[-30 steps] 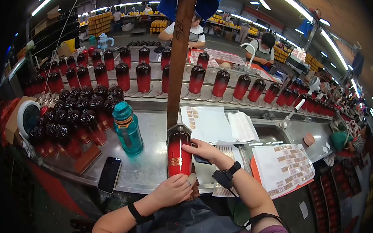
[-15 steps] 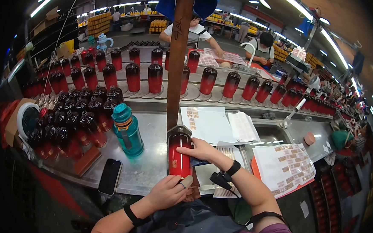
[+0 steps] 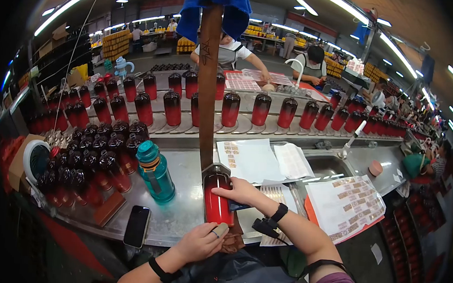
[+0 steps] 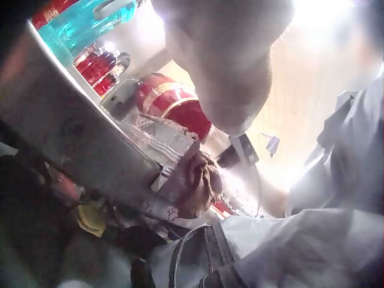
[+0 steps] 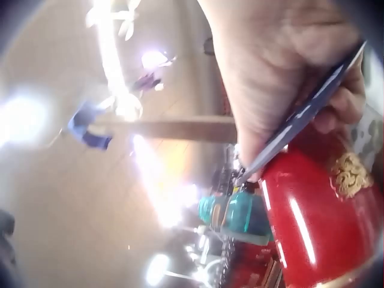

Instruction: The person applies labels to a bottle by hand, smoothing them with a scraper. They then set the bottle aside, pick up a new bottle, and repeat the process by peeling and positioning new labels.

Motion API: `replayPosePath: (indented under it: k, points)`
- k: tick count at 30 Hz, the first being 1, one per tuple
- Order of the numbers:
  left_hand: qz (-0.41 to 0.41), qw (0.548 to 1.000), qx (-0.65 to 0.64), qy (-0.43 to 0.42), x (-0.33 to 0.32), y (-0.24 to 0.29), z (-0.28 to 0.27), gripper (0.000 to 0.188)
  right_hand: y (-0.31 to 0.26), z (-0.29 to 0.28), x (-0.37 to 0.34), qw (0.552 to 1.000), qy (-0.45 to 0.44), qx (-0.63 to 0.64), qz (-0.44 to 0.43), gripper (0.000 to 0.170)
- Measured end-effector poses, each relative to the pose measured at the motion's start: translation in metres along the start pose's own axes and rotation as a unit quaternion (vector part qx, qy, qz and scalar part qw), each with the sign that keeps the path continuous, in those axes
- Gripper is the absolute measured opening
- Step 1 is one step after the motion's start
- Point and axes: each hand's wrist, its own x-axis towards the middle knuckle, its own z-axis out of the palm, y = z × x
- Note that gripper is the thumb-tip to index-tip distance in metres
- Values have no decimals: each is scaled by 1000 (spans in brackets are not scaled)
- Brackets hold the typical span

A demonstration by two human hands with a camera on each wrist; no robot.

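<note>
A glossy red bottle with a dark upper end (image 3: 218, 198) lies tilted at the foot of the wooden post, its neck in a metal cradle (image 3: 216, 169). From its right side my right hand (image 3: 242, 191) grips it, thumb across the top. A thin, flat blue-grey piece (image 5: 303, 117) is held between that hand's palm and fingers. Curled at the bottle's lower end are the fingers of my left hand (image 3: 199, 242), with a tan cover (image 3: 220, 230) over one finger. The right wrist view shows a gold emblem (image 5: 351, 175) on the bottle. Below it bunches a brown cloth (image 4: 201, 180).
On the left are a teal water bottle (image 3: 155, 172), a phone (image 3: 137, 226), a reddish-brown block (image 3: 110, 209) and many dark bottles (image 3: 111, 168). Label sheets (image 3: 344, 206) lie right, beside a sink (image 3: 328, 166). Behind, a conveyor (image 3: 185, 130) carries more bottles; two people sit beyond.
The bottle has turned in my hands; its gold emblem slid left and out of the head view. Conveyor bottles have shifted right. The head view has swung slightly.
</note>
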Motion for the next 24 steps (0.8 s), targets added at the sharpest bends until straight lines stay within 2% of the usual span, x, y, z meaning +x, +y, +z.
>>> replayPosePath:
  k: [3, 4, 5, 7, 11, 13, 14, 15, 16, 17, 18, 20, 21, 22, 23, 24]
  points:
    - [3, 1000, -15, -18, 6, 0, -3, 38, -3, -6, -1, 1000, -27, 0, 4, 83]
    - [-10, 999, -35, -3, 3, 0, -2, 38, 10, -7, 1, 992, -37, 120, 3, 76]
    - [-24, 998, -56, 13, 1, 0, -1, 38, 13, -21, -1, 963, -122, 210, 120, 65]
    - [-36, 997, -59, 18, -4, 0, -3, 38, 23, -16, -7, 932, -126, 323, 108, 53]
    - [-43, 998, -50, 18, -8, 1, -5, 39, 33, -2, -5, 909, -171, 366, 103, 42]
    - [-31, 998, -48, 14, -9, -3, -4, 39, 30, -5, -1, 930, -163, 314, 104, 34]
    - [-20, 999, -47, 12, -9, -5, -3, 38, 15, -7, -4, 943, -151, 277, 106, 39]
    - [-22, 998, -52, 11, -9, -6, -3, 38, 1, -4, -7, 973, -98, 188, 95, 52]
    - [-8, 999, -48, 1, -7, -8, -3, 38, -5, 0, -3, 993, -62, 71, 73, 59]
    - [8, 999, -42, -7, -4, -10, -4, 38, -10, 2, -1, 997, -25, -49, 49, 66]
    - [11, 999, -36, -4, -2, -10, -8, 39, -13, 1, -2, 997, -23, -51, 51, 66]
    - [12, 999, -38, -3, -6, -11, -6, 39, -22, -2, -7, 986, -9, -154, 64, 69]
    - [11, 999, -38, -4, -8, -12, -6, 39, -19, -7, -9, 985, -9, -160, 62, 69]
    - [9, 999, -36, 2, -10, -12, -7, 39, -15, -16, -14, 995, -55, -4, 86, 69]
    - [4, 999, -39, 5, -13, -10, -7, 39, -10, -22, -20, 977, -98, 153, 110, 70]
    - [0, 999, -43, 5, -14, -9, -7, 40, -4, -24, -26, 968, -113, 192, 120, 64]
